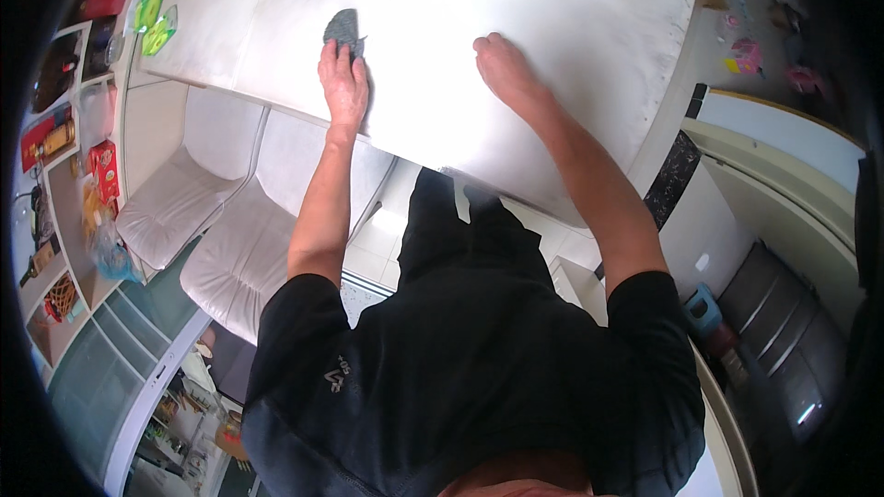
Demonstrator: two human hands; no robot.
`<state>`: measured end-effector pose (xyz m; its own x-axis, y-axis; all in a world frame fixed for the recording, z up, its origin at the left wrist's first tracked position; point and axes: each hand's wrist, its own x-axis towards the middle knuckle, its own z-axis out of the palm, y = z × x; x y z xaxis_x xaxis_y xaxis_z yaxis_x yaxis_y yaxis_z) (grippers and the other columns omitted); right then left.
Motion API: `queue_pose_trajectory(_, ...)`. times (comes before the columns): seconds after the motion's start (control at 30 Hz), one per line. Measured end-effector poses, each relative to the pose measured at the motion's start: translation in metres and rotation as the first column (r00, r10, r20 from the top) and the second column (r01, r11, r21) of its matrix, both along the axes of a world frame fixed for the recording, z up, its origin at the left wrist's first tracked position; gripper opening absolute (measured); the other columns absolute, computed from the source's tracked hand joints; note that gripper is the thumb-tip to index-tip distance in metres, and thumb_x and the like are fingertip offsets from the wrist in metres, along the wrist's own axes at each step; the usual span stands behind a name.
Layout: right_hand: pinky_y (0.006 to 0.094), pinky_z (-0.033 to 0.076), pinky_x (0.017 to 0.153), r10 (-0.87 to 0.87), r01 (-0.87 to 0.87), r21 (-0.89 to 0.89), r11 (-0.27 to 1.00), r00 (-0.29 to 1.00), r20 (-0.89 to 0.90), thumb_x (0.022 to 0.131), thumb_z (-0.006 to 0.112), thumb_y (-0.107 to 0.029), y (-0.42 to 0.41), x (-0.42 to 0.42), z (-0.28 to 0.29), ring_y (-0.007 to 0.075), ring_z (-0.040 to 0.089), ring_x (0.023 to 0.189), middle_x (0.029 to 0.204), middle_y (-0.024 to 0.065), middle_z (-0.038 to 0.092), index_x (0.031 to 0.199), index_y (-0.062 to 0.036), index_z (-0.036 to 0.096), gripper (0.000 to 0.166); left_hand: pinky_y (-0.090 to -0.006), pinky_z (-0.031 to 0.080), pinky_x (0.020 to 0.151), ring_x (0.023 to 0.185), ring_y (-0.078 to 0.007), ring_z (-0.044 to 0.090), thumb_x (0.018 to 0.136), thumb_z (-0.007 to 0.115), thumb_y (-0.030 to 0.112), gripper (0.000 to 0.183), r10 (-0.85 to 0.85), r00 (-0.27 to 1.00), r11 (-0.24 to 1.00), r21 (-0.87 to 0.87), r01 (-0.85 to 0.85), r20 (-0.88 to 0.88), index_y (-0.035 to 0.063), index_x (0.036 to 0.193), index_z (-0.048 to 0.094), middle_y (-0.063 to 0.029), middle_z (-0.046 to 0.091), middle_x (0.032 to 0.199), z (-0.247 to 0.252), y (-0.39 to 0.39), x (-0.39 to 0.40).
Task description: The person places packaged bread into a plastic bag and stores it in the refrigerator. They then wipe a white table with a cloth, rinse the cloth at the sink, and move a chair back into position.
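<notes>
A white table top (428, 76) spreads out before me, bright with glare in the middle. On its left part lies a dark grey cloth (342, 27), flattened, and my left hand (343, 83) rests with its fingertips on the cloth's near edge. To the right, my right hand (505, 65) is at the table's surface with its fingers curled in; no object shows in it, though its palm side is hidden.
Pale padded chairs (228, 255) stand along the table's near left side. Green packets (160, 31) lie at the far left end, beside open shelves (72, 221) with bottles and bags. A pink and yellow box (744, 57) sits beyond the right edge.
</notes>
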<state>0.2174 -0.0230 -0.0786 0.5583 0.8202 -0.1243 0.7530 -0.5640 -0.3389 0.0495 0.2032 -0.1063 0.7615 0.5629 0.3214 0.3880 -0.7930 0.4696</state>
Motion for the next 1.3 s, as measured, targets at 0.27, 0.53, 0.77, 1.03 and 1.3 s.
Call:
queue_pose_trajectory(0.27, 0.0402, 0.049, 0.074, -0.172, 0.194, 0.038, 0.980, 0.932, -0.319, 0.078, 0.056, -0.013, -0.007, 0.016, 0.005, 0.0318, 0.061, 0.081, 0.087, 0.0159, 0.063, 0.085, -0.0005, 0.059, 0.015, -0.0442, 0.038, 0.099, 0.113, -0.0394, 0.046, 0.076, 0.054, -0.003, 0.024, -0.330, 0.932, 0.934, -0.090, 0.345, 0.153, -0.0035, 0.100, 0.056, -0.0230, 0.050, 0.117, -0.008, -0.126, 0.002)
queue_pose_trajectory(0.53, 0.0278, 0.047, 0.073, -0.620, 0.724, 0.140, 0.675, 0.660, -0.424, 0.085, 0.060, -0.015, -0.225, -0.019, 0.031, 0.0136, 0.057, 0.077, 0.080, 0.0066, 0.061, 0.096, -0.0029, 0.060, 0.017, -0.0426, 0.041, 0.086, 0.095, -0.0383, 0.047, 0.068, 0.047, -0.009, 0.034, -0.244, 0.969, 0.969, 0.039, 0.243, 0.044, -0.0023, 0.102, 0.049, -0.0229, 0.049, 0.107, 0.009, -0.049, -0.055)
queue_pose_trajectory(0.77, 0.0217, 0.043, 0.064, -0.735, 0.945, 0.266, 0.191, 0.318, -0.600, 0.086, 0.058, -0.006, -0.412, -0.134, 0.010, 0.0081, 0.050, 0.068, 0.073, -0.0005, 0.054, 0.089, -0.0052, 0.057, 0.003, -0.0476, 0.041, 0.080, 0.088, -0.0395, 0.050, 0.072, 0.047, -0.004, 0.016, 0.072, 0.975, 0.962, 0.243, -0.123, 0.210, -0.0060, 0.086, 0.053, -0.0243, 0.051, 0.095, -0.008, 0.029, 0.012)
queue_pose_trajectory(1.03, 0.0228, 0.044, 0.064, -0.713, 0.981, 0.191, 0.016, 0.145, -0.686, 0.085, 0.057, -0.003, -0.402, -0.198, -0.001, 0.0082, 0.052, 0.069, 0.075, 0.0004, 0.055, 0.093, -0.0052, 0.057, 0.009, -0.0453, 0.042, 0.072, 0.080, -0.0375, 0.050, 0.068, 0.053, -0.004, 0.008, -0.581, 0.795, 0.803, -0.036, 0.595, 0.175, -0.0007, 0.074, 0.057, -0.0195, 0.054, 0.088, 0.002, -0.259, 0.138)
queue_pose_trajectory(1.3, 0.0278, 0.047, 0.067, -0.789, 0.999, 0.036, -0.019, 0.007, -0.614, 0.083, 0.057, -0.010, -0.413, -0.237, -0.047, 0.0114, 0.056, 0.072, 0.077, 0.0044, 0.059, 0.093, -0.0024, 0.059, 0.012, -0.0474, 0.038, 0.093, 0.111, -0.0319, 0.046, 0.062, 0.066, 0.002, 0.028, -0.781, 0.514, 0.564, -0.048, 0.824, -0.355, 0.0062, 0.090, 0.062, -0.0134, 0.053, 0.108, 0.044, -0.273, 0.093)
